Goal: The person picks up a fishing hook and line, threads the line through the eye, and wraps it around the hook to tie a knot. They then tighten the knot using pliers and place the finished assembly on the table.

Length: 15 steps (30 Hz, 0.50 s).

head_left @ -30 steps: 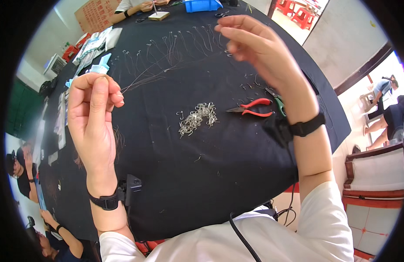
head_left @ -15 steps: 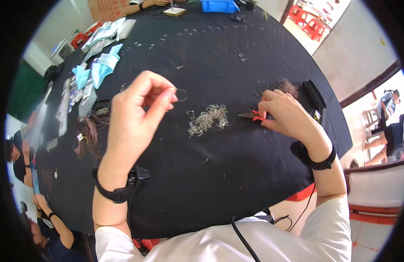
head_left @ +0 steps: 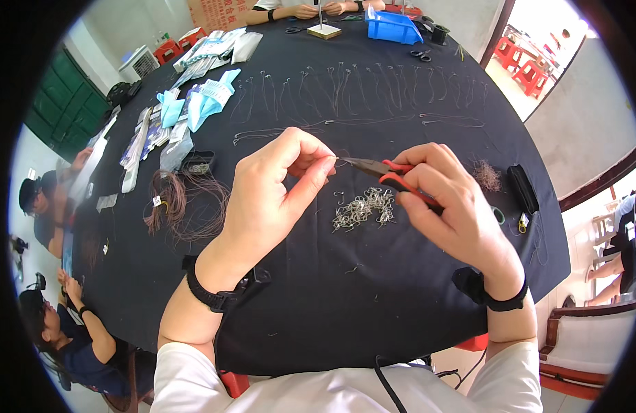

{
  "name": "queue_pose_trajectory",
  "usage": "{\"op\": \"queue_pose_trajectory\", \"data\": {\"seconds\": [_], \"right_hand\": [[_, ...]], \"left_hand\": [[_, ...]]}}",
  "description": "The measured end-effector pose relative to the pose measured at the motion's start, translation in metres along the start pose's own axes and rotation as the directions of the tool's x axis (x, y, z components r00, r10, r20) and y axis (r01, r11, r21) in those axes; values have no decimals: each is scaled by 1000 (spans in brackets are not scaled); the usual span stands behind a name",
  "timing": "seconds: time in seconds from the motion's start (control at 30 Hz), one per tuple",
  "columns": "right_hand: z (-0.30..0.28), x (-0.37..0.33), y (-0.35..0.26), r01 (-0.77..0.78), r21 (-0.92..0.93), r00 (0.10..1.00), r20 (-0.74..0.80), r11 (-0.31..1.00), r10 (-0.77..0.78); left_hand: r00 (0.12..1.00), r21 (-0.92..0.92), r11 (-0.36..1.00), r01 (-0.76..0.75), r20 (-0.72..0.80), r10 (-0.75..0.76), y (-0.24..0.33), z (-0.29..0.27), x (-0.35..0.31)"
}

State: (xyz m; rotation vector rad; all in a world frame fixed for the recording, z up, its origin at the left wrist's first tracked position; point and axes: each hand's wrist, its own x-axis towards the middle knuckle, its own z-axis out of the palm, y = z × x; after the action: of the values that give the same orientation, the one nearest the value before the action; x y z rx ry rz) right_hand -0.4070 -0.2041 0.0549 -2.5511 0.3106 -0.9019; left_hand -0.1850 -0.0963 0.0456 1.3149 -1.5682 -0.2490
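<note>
Pinching a fine strand [head_left: 340, 158] in the left hand [head_left: 271, 189], with thumb and forefinger pressed together; too thin to make out fully, held over the middle of the table. Gripping pliers [head_left: 373, 168] in the right hand [head_left: 450, 196], with fingers curled around smooth red handles and a slim, tapering metal nose aimed left at the strand. Cannot tell contact from mere nearness at the metal tip.

Just below the pliers, a tangled heap of hooks [head_left: 362, 210], silvery, wiry and curved. Underneath, a soft black tablecloth [head_left: 325, 296], lightly creased. Left of the left hand, a bundle of brown strands [head_left: 168, 195], looping loosely at one side. Right of the right hand, a fuzzy brown clump [head_left: 486, 176] beside an oblong black case [head_left: 522, 189].

Farther out, a row of hooked lines [head_left: 340, 86], hair-thin and wavy. To their left, crumpled light-blue wrapping [head_left: 213, 100] and glossy flat packets [head_left: 214, 45]. At the far edge, a blue plastic tray [head_left: 393, 31] and a pale, squarish block [head_left: 324, 32].
</note>
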Motion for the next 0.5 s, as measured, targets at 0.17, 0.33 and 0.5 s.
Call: {"op": "queue_pose_trajectory", "data": {"seconds": [0.17, 0.33, 0.5], "right_hand": [[13, -6, 2, 12, -74, 1000, -2, 997, -13], [10, -6, -6, -21, -127, 998, -61, 992, 13], [11, -8, -7, -10, -133, 998, -69, 991, 1]], "left_hand": [[1000, -13, 1000, -24, -1, 24, -2, 1, -1], [998, -49, 999, -21, -52, 18, 0, 5, -3], [999, -101, 995, -1, -54, -4, 2, 7, -4]]}}
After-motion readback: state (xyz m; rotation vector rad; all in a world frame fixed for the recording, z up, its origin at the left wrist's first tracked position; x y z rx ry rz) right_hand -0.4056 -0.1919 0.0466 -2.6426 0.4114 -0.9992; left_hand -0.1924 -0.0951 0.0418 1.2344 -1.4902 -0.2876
